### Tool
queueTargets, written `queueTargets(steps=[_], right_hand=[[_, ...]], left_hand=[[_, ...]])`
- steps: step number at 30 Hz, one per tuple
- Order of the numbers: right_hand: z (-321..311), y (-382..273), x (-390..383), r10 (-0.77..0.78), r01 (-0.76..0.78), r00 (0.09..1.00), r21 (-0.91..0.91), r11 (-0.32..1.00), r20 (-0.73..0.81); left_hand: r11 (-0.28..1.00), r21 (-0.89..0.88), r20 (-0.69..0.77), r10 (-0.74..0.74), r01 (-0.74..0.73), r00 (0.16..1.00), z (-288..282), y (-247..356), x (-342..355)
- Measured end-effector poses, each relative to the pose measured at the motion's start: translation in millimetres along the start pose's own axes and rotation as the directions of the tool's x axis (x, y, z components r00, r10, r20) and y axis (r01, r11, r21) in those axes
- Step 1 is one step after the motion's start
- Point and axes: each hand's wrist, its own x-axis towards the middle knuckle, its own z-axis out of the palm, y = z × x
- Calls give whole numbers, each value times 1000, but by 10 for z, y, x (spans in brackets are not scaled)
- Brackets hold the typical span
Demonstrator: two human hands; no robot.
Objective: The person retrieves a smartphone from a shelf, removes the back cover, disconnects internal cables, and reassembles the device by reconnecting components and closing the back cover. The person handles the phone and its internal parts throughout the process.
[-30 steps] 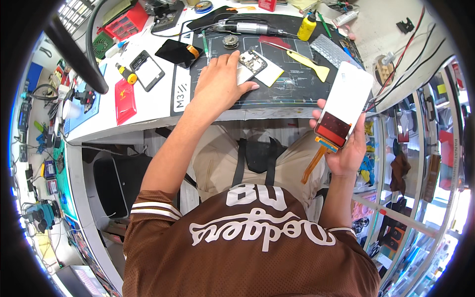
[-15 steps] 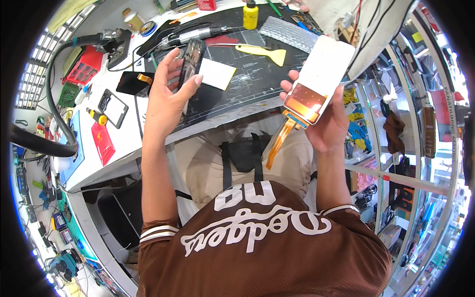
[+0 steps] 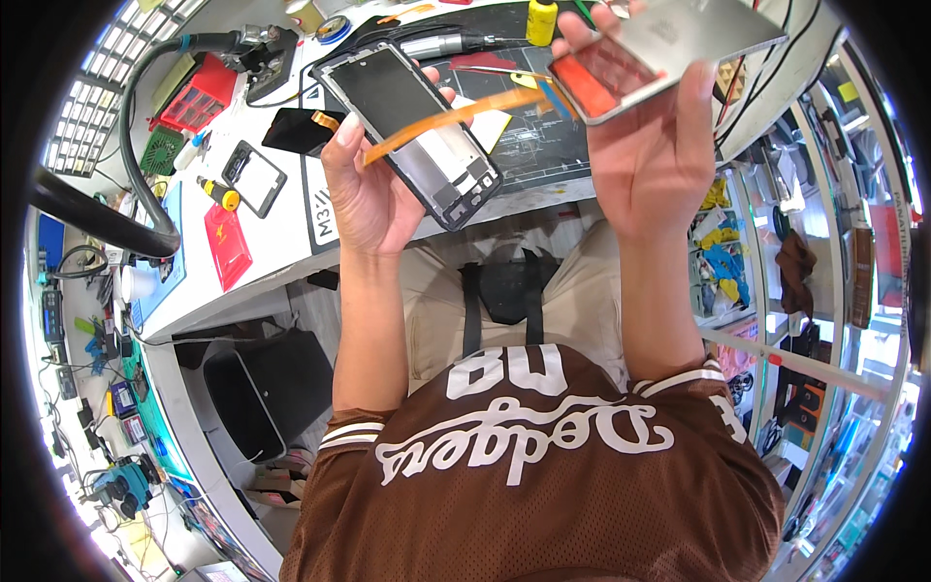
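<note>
My left hand (image 3: pixel 373 199) is closed on a black phone frame (image 3: pixel 441 165) with a silvery inner plate, raised over the desk and tilted. My right hand (image 3: pixel 652 165) grips a phone screen panel (image 3: pixel 713 44) with a silvery-white face and a reddish translucent section at its lower end. An orange ribbon cable (image 3: pixel 456 113) runs from that section across the front of the frame; I cannot tell whether they touch. Behind both hands lies a black work mat (image 3: pixel 538 155), with a white and yellow pad (image 3: pixel 490 121) partly hidden by the frame.
The white desk (image 3: pixel 291 228) holds another phone frame (image 3: pixel 255 179), a dark screen (image 3: pixel 291 136), a yellow-black screwdriver (image 3: pixel 218 194), a red packet (image 3: pixel 228 242), a red drawer box (image 3: pixel 194 92) and a yellow bottle (image 3: pixel 540 21). A thick black hose arm (image 3: pixel 107 228) arches at the left; glass shelving (image 3: pixel 805 378) stands right.
My left hand has lifted the frame off the mat and turned it over. My right hand has moved up and tilted the panel sideways, its cable swinging left across the frame.
</note>
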Motion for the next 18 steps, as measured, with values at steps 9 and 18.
queueTargets(steps=[9, 18], right_hand=[[-264, -82, -642, 31, -52, 994, -200, 978, -107], [-289, -300, -684, -56, 54, 998, -384, 922, 6]], left_hand=[[988, 94, -96, 130, -121, 987, 29, 74, -65], [985, 73, -40, 161, -157, 986, 110, 134, -65]])
